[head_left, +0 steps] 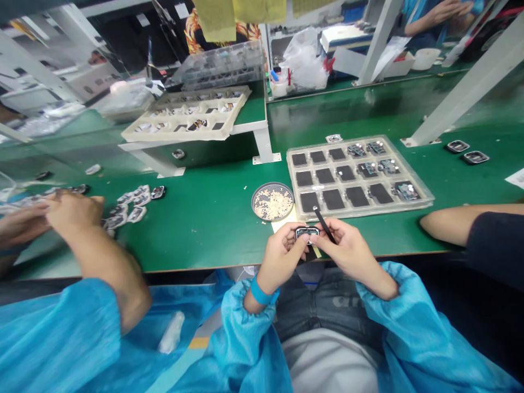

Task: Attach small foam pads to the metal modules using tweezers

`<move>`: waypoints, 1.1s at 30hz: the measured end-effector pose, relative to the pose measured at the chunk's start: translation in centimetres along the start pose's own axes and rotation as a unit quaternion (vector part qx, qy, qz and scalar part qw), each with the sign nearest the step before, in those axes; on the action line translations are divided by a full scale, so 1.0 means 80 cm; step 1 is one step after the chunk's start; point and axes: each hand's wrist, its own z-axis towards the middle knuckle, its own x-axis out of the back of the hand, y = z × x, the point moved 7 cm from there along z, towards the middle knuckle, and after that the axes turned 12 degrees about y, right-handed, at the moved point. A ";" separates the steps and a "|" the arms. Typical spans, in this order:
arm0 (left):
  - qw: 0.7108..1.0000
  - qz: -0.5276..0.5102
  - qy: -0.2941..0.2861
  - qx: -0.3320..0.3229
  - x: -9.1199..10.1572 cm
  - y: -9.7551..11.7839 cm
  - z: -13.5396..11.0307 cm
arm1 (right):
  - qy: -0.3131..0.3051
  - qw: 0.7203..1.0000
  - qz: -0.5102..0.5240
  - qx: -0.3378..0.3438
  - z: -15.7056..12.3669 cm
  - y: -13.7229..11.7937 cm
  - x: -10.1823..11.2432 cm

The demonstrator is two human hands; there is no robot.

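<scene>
Between my two hands, just over the front edge of the green bench, is a small watch-like case (307, 233) with a light rim and electronics inside. My left hand (281, 256) grips its left side, fingers curled and thumb at the front. My right hand (347, 248) pinches its right side with the thumb, and also holds a black stick-like tool (325, 225) pointing up and left. Just beyond the hands lies a round dish (273, 185) filled with small pale bits. A clear compartment tray (360, 214) behind holds black pads, with circuit boards in some pockets at its right.
A co-worker's hands (73, 213) work at the left beside several small cases (131, 204). Another person's arm (458, 224) rests at the right edge. A second tray (184, 136) stands on a raised shelf. Two dark frames (475, 157) lie near a white post (466, 82).
</scene>
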 end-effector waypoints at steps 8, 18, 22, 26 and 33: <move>1.000 -0.002 0.025 0.002 0.008 0.000 -0.001 | -0.046 0.999 -0.015 -0.023 0.000 0.002 0.003; 0.993 0.098 -0.004 -0.061 0.005 0.005 -0.006 | -0.075 0.952 -0.159 0.249 0.012 -0.070 0.019; 0.993 0.105 0.000 -0.045 0.004 0.004 -0.007 | -0.082 0.922 -0.179 0.333 0.000 -0.074 0.020; 0.991 0.118 0.010 -0.062 0.005 0.004 -0.007 | -0.098 0.913 -0.186 0.350 -0.008 -0.071 0.017; 0.981 0.162 0.021 -0.101 0.005 0.012 -0.009 | -0.121 0.919 -0.208 0.312 -0.001 -0.073 0.012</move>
